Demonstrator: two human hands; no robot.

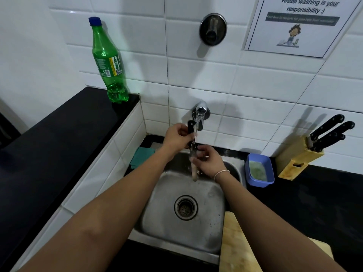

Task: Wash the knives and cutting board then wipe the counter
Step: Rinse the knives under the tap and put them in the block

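Observation:
A knife (193,154) with a black handle hangs point-down under the running tap (200,111), over the steel sink (167,218). My left hand (175,137) grips the handle near its top. My right hand (209,161) pinches the wet blade lower down. Water streams along the blade into the basin. A wooden cutting board (235,246) lies on the counter at the sink's near right corner, partly under my right forearm. Three black-handled knives (330,132) stand in a wooden knife block (298,160) at the right.
A blue tub (259,169) with greenish soapy stuff sits beside the sink's right rim. A teal cloth (140,156) lies at the sink's back left. A green plastic bottle (109,61) stands on the raised black counter (59,138) at left. A white tiled wall runs behind.

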